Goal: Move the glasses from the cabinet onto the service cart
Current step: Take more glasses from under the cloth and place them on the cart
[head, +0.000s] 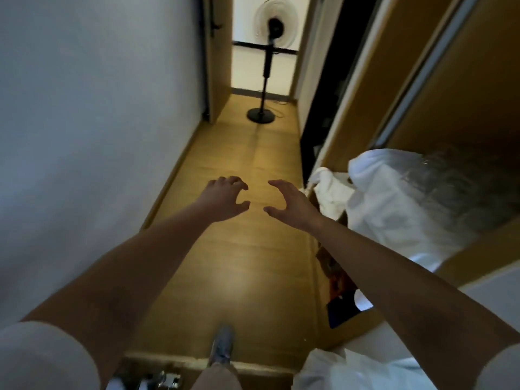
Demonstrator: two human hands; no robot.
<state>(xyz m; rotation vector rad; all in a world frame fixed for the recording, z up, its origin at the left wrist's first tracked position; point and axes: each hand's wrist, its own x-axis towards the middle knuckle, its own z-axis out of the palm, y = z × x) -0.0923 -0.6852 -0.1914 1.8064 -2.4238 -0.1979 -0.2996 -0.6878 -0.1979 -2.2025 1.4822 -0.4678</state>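
Note:
Both my arms reach forward over a wooden hallway floor (247,249). My left hand (225,197) hangs in the air with loosely curled fingers and holds nothing. My right hand (289,202) faces it a short gap away, fingers relaxed and spread, also holding nothing. No glasses and no service cart can be made out in this view. A wooden cabinet (464,88) with sliding doors runs along the right side, close to my right arm.
A black standing fan (270,60) stands at the far end of the hallway. White cloth and plastic bundles (394,204) fill the cabinet opening on the right. A grey wall (98,108) closes the left side. My foot (222,344) is on the floor below.

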